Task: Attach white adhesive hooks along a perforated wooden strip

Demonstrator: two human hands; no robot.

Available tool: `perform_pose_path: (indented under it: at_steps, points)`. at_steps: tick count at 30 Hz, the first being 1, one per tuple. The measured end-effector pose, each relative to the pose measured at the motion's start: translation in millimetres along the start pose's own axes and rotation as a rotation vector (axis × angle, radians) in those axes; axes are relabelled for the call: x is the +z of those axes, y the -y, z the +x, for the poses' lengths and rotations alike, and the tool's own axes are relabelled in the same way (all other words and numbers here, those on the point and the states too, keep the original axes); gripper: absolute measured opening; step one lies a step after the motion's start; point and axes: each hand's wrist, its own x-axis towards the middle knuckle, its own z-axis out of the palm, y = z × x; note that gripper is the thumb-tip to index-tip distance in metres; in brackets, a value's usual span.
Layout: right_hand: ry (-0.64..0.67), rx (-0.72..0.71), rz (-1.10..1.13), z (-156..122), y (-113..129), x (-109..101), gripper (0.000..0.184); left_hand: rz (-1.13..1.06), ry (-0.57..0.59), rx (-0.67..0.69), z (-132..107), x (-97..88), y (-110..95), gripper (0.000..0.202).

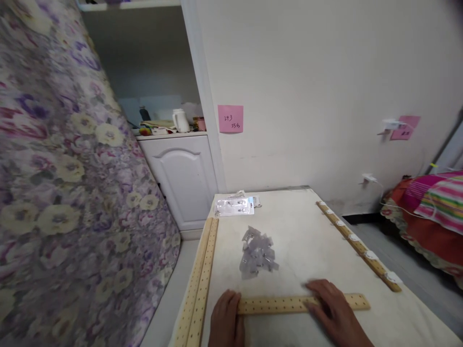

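Note:
A pale wooden strip [273, 304] with rows of small holes lies crosswise at the near side of the cloth-covered table. My left hand [224, 315] is closed around its left end. Over its right part is my right hand [333, 308], slightly blurred, with thumb and fingers apart; the thumb lies over the strip and the fingertips reach past its far edge. Beyond the strip is a loose pile of small grey translucent packets [257, 253]; their contents are too small to make out.
Two more perforated strips [204, 270] lie along the table's left edge. Along the right edge, another strip [358, 246] carries several white pieces. Clear packaging [231, 206] lies at the back left. A floral curtain [72, 193] hangs at left; a bed [430, 207] stands at right.

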Motion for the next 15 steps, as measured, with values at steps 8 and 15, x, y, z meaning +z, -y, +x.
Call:
perform_pose_path:
  at_steps: [8, 15]
  points:
    - [0.105, 0.16, 0.092, 67, 38, 42, 0.024, -0.082, -0.021, -0.064, -2, 4.8, 7, 0.043]
    - [0.048, 0.167, -0.005, 85, 37, 63, 0.017, -0.175, -0.15, -0.177, -12, 27.4, 14, 0.044]
